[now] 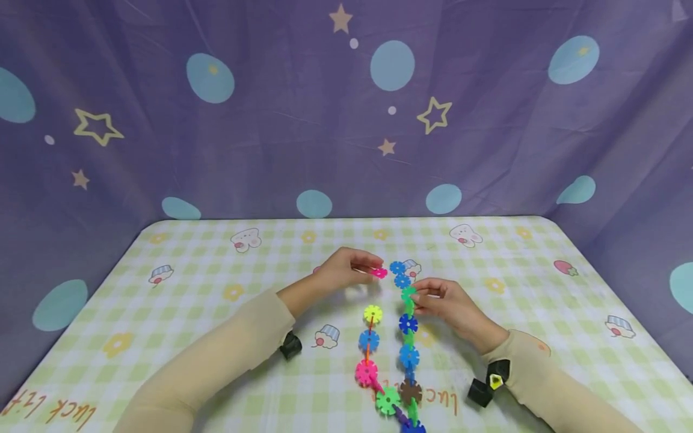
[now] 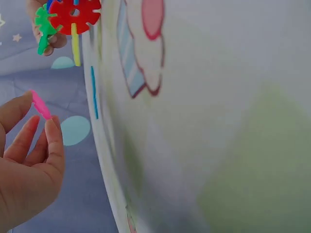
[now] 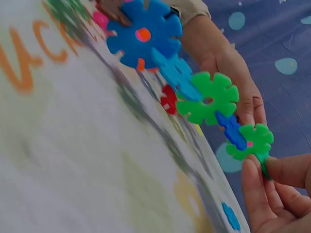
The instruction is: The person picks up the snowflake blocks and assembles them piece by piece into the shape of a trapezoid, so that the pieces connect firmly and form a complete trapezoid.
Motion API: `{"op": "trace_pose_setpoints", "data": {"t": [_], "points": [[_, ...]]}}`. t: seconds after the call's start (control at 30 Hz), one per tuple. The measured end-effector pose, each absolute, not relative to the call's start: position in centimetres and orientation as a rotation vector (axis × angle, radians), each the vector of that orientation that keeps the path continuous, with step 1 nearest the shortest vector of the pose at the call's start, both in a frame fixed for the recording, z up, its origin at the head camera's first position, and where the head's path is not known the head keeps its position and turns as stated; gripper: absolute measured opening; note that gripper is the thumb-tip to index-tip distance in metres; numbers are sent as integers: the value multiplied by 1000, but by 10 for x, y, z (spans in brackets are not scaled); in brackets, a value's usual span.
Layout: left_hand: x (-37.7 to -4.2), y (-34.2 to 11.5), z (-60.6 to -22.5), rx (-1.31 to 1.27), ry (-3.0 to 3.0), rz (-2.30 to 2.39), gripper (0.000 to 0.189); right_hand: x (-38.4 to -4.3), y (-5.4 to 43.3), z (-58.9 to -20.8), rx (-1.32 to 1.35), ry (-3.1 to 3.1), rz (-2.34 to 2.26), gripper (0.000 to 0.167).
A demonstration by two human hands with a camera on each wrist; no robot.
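Note:
A chain of slotted plastic snowflake discs [image 1: 408, 356] in many colours bends in a U near the front of the table, its bottom cut off by the head view. With thumb and fingers, my right hand [image 1: 452, 305] pinches a green disc [image 3: 265, 166] at the chain's far right end. My left hand [image 1: 346, 269] holds a small pink disc [image 2: 41, 105] between thumb and fingertips, apart from the chain. Blue discs [image 1: 397, 268] show just beyond the right fingertips. A yellow disc [image 1: 373, 314] tops the chain's left side, below the left hand.
A green-and-white checked cloth [image 1: 216, 325] with printed pictures covers the table. Purple curtains [image 1: 303, 108] with stars and blue ovals stand behind and at the sides. Black wrist devices [image 1: 480, 393] sit by both forearms.

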State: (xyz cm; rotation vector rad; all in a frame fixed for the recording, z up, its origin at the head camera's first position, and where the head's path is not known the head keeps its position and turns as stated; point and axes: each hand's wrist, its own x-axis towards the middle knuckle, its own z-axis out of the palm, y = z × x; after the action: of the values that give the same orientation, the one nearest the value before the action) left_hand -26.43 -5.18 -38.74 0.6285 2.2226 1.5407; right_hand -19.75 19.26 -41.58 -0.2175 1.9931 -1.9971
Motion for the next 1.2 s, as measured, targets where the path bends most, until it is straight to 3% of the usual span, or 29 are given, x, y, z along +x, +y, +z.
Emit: {"op": "trace_pose_setpoints", "data": {"t": [0.6, 1.2], "points": [[-236, -78, -368, 857, 2258, 1342, 33, -174, 160, -415, -92, 1776, -2194, 13], [-218, -84, -362, 805, 2331, 1261, 25, -171, 146, -413, -151, 1642, -2295, 10]]}}
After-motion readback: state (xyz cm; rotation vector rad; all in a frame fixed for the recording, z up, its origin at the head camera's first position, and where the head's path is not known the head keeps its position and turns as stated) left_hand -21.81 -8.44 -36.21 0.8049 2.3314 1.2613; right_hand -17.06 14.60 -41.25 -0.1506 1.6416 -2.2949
